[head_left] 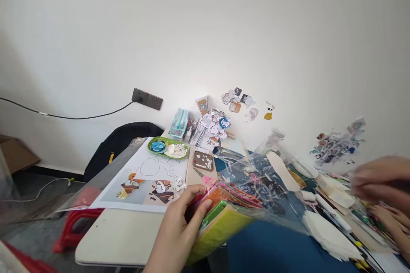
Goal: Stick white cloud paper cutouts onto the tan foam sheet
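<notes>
Yellow, green, orange and pink sheets (pixel 224 226) stand stacked in the left hand (pixel 184 222), thumb on the near side and fingers around the back, at the bottom middle of the view. The fingertips are partly lost behind the stack, whose lower end is hidden by the hand. Clear plastic (pixel 282 217) spreads to the right of the sheets; glare and the clutter behind make its edges hard to follow. Another hand (pixel 378 179), blurred and cut off by the right edge, looks like the right one; whether it holds anything I cannot tell. Below it, a co-worker's hand (pixel 389 224) is also cut off, its fingers among things too crowded to sort out. Pink scissors (pixel 209 181) lie just beyond the sheets, handles partly covered. On the white surface (pixel 118 232), a printed paper (pixel 147 168) runs under a green tray (pixel 169 140) of blue and white pieces. A brown card (pixel 203 161) lies right of the paper, its small markings unreadable.
</notes>
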A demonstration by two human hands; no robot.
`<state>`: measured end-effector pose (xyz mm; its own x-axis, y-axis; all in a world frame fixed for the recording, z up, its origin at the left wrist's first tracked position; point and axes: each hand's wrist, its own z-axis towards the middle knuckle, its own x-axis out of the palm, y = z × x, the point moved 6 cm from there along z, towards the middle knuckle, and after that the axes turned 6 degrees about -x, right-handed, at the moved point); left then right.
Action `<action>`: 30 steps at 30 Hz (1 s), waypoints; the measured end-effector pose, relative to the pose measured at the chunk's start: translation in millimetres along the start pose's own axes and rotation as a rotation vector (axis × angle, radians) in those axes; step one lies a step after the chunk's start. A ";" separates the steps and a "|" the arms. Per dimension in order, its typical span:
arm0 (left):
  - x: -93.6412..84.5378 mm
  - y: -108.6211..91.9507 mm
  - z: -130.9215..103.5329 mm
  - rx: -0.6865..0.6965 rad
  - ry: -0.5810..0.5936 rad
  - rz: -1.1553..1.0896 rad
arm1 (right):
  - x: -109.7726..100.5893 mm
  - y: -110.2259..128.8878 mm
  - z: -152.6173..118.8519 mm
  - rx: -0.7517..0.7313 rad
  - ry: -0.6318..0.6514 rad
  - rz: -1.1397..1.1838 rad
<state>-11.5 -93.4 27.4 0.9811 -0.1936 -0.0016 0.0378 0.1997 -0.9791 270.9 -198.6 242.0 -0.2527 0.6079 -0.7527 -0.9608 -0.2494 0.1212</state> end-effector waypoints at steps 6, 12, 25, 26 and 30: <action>9.5 -9.6 -5.3 0.022 0.036 0.059 | 129.4 83.9 33.5 0.047 0.708 0.497; 11.3 -11.7 -5.2 0.022 0.065 0.081 | 174.2 105.8 27.0 0.179 0.784 0.649; 8.1 -7.6 -4.7 0.001 0.052 0.072 | 166.8 106.5 30.7 -0.155 0.637 0.359; 8.3 -7.7 -4.6 -0.001 0.051 0.077 | 165.4 107.0 30.3 -0.183 0.603 0.330; 10.0 -7.5 -3.9 -0.007 0.052 0.098 | 162.3 109.3 29.0 -0.289 0.515 0.244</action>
<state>-2.7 -100.5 34.0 0.9688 -0.2231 -0.1077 -0.0591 0.2137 -0.9751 121.6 -105.3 151.8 -0.3036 0.0854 -0.9490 -0.7947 -0.5722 0.2027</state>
